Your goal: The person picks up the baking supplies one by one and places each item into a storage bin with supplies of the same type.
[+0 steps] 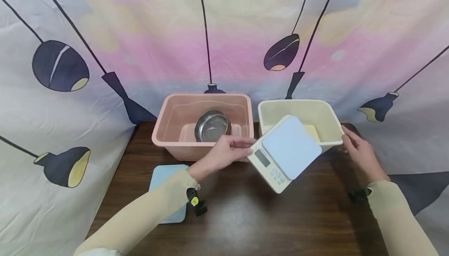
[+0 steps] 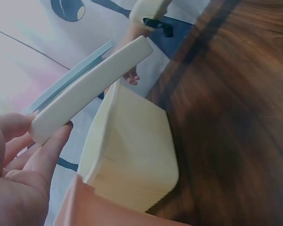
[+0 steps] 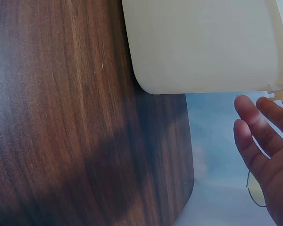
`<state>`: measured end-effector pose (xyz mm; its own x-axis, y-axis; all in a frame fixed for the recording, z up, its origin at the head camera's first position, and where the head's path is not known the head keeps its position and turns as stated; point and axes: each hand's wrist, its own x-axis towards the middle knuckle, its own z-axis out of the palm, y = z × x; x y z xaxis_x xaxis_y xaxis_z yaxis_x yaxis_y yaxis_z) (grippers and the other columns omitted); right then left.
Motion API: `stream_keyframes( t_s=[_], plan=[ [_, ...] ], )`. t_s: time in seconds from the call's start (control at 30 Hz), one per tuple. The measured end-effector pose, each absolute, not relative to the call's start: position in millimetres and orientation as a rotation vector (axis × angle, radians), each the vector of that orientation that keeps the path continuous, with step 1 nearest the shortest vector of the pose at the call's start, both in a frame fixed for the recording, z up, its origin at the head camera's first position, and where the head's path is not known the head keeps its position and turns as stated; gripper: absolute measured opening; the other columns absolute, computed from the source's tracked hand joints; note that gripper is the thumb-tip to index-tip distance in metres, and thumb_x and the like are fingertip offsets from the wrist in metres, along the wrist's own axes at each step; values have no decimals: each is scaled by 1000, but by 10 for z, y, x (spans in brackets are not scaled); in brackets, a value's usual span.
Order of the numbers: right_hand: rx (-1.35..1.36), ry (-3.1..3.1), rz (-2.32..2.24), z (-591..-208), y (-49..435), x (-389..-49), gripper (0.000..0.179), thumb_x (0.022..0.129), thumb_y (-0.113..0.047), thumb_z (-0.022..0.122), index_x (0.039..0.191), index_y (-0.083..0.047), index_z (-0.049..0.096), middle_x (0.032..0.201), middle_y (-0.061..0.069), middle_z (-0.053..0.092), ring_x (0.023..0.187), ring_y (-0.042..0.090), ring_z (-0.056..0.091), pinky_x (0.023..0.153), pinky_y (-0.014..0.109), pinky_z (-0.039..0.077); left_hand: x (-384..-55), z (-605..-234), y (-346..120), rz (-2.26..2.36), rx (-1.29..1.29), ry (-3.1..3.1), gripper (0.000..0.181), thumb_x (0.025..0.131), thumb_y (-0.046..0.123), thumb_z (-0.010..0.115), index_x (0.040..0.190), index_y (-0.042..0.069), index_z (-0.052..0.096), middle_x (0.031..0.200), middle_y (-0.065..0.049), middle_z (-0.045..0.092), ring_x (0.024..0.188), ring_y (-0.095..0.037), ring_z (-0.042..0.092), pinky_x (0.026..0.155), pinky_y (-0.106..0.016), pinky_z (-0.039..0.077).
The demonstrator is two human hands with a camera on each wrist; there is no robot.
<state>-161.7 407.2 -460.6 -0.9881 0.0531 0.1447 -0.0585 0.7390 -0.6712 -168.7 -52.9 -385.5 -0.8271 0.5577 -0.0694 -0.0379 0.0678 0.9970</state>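
Left hand pinches a white, blue-topped kitchen scale; right hand, fingers relaxed, touches a cream plastic tub. Pink plastic tub crowds its left; brown wooden surface stretches nearer.

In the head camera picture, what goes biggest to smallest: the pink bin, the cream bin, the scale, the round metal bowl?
1. Pink bin
2. Cream bin and scale: unsure; the scale is closer up and hides part of that bin.
3. Round metal bowl
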Motion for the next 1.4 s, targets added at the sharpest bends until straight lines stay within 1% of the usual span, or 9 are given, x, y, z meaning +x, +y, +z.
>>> stream_keyframes(
  t_s=[0.03, 0.13, 0.2, 0.27, 0.47, 0.83, 0.97, 1.1, 1.4],
  plan=[
    [3, -2786, 1086, -4605, 4074, -1612, 56, 113, -35, 42, 162, -9, 35, 103, 29, 69, 79, 0, 65, 62, 11, 48, -1730, -3834, -491, 1813, 509, 1928, 36, 97, 0, 70, 133, -4, 68, 121, -21, 74, 93, -21, 76, 78, -35, 66],
    [-10, -2790, 1079, -4605, 4071, -1606, 56, 113, -36, 42, 162, -9, 35, 101, 27, 70, 78, 1, 64, 62, 12, 47, -1876, -3777, -390, 1814, 510, 1966, 34, 98, 0, 70, 132, -4, 69, 118, -21, 74, 89, -19, 76, 78, -33, 66],
    [-17, -2792, 1075, -4606, 4068, -1604, 56, 113, -36, 42, 162, -9, 35, 99, 26, 70, 78, 1, 64, 62, 13, 47, -1979, -3740, -330, 1821, 520, 1978, 34, 99, 0, 69, 132, -5, 68, 119, -23, 74, 90, -18, 75, 86, -43, 65],
    [-22, -2787, 1068, -4606, 4062, -1603, 56, 113, -36, 43, 161, -8, 36, 96, 25, 71, 77, 2, 64, 62, 12, 47, -2081, -3701, -271, 1811, 521, 2000, 33, 99, 1, 68, 132, -4, 68, 118, -23, 74, 87, -18, 75, 87, -44, 65],
    [-14, -2770, 1091, -4615, 4069, -1608, 54, 113, -33, 43, 161, -7, 37, 94, 24, 70, 76, 1, 64, 61, 11, 47, -2359, -3591, -74, 1835, 526, 2047, 30, 100, 1, 68, 130, -6, 69, 119, -23, 73, 88, -18, 74, 83, -33, 65],
    [19, -2763, 1119, -4621, 4095, -1640, 55, 113, -33, 44, 161, -8, 37, 94, 22, 70, 76, -1, 63, 63, 10, 50, -2812, -3524, 310, 1870, 532, 2136, 26, 101, 1, 66, 126, -8, 71, 119, -24, 73, 97, -26, 75, 81, -28, 65],
    [21, -2754, 1123, -4621, 4106, -1628, 55, 113, -33, 45, 161, -8, 37, 93, 23, 70, 76, 1, 64, 62, 11, 50, -2913, -3504, 453, 1851, 534, 2191, 27, 102, 2, 66, 126, -5, 72, 120, -20, 74, 103, -26, 74, 81, -25, 64],
    [20, -2740, 1130, -4631, 4122, -1615, 55, 113, -32, 45, 161, -8, 38, 92, 22, 70, 75, 3, 64, 63, 11, 51, -2970, -3511, 586, 1797, 577, 2281, 26, 102, 4, 66, 126, -4, 72, 120, -20, 74, 103, -27, 74, 80, -22, 63],
    [12, -2754, 1147, -4611, 4111, -1608, 55, 112, -33, 47, 161, -10, 38, 96, 19, 69, 79, 1, 63, 65, 10, 50, -3004, -3652, 754, 1534, 709, 2525, 23, 104, 3, 62, 122, -3, 75, 123, -17, 74, 111, -26, 70, 87, -21, 58]
  ],
)
